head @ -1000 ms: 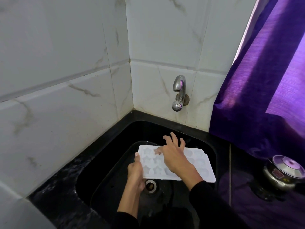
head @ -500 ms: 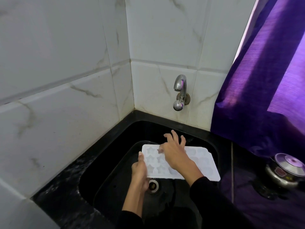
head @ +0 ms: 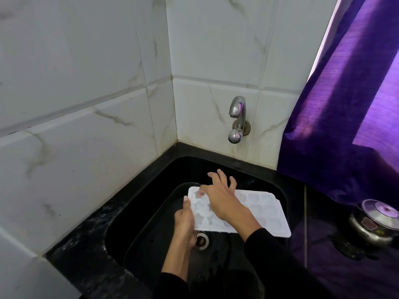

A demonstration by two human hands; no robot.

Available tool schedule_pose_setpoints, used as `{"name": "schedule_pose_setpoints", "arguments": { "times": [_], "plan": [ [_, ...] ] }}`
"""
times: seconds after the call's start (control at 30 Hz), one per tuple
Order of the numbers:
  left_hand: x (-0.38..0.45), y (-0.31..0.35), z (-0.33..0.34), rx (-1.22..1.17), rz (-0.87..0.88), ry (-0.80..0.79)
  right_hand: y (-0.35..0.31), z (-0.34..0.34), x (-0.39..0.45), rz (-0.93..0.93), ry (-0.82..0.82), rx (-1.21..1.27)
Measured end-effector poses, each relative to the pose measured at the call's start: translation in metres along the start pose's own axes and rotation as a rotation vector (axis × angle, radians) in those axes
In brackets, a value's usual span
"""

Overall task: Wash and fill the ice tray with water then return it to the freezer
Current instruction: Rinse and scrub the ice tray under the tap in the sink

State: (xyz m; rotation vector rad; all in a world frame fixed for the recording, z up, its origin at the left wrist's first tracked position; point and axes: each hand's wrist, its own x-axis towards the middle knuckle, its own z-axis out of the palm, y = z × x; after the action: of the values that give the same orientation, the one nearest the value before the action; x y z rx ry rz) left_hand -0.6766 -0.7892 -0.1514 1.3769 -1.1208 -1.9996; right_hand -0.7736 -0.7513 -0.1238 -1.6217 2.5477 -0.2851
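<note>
A white ice tray (head: pixel 263 212) with star and shell moulds is held level over the black sink (head: pixel 248 171). My left hand (head: pixel 184 222) grips the tray's left edge, thumb on top. Spread across the tray's left half, my right hand (head: pixel 222 197) has its fingers straight and its thumb touching a far-left mould. The chrome tap (head: pixel 237 119) juts from the tiled wall above the sink, and no water is visible running from it. The drain (head: pixel 202 239) shows just below the tray's near edge.
White marble-look tiles form a corner behind and left of the sink. A black counter (head: pixel 86 251) rims the sink. A purple curtain (head: pixel 345 126) hangs at the right. A steel lidded pot (head: pixel 376 221) sits on the counter at the right edge.
My right hand has slid leftward along the tray, its thumb moving toward the far-left moulds. The left hand keeps its grip on the tray's edge.
</note>
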Motion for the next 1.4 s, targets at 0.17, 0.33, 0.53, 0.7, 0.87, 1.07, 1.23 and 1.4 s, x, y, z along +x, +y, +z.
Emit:
{"name": "schedule_pose_setpoints", "arguments": {
  "times": [0.17,0.33,0.53,0.7,0.87,1.07,1.23,1.4],
  "plan": [
    [-0.001,0.001,-0.001,-0.004,-0.007,0.011,-0.005,0.003,0.0,-0.02,-0.038,-0.055],
    [0.001,-0.001,-0.002,0.004,-0.006,-0.002,-0.004,0.001,0.0,-0.008,-0.023,-0.053],
    [0.003,-0.003,-0.003,0.005,0.002,-0.007,-0.006,0.002,0.0,-0.007,-0.025,-0.058],
    [0.003,-0.001,0.0,0.007,-0.001,-0.014,-0.004,0.001,0.001,0.01,-0.027,0.014],
    [0.007,0.002,-0.002,-0.046,-0.015,-0.011,0.015,-0.033,-0.006,0.065,0.095,0.117],
    [0.013,0.003,-0.012,-0.081,-0.019,0.002,0.069,-0.071,-0.035,0.251,0.277,0.096],
    [0.016,0.004,-0.018,-0.099,-0.007,0.019,0.095,-0.061,-0.061,0.424,0.208,0.067],
    [0.017,0.006,-0.022,-0.119,-0.003,0.026,0.093,-0.043,-0.068,0.465,0.107,0.046]
  ]
}}
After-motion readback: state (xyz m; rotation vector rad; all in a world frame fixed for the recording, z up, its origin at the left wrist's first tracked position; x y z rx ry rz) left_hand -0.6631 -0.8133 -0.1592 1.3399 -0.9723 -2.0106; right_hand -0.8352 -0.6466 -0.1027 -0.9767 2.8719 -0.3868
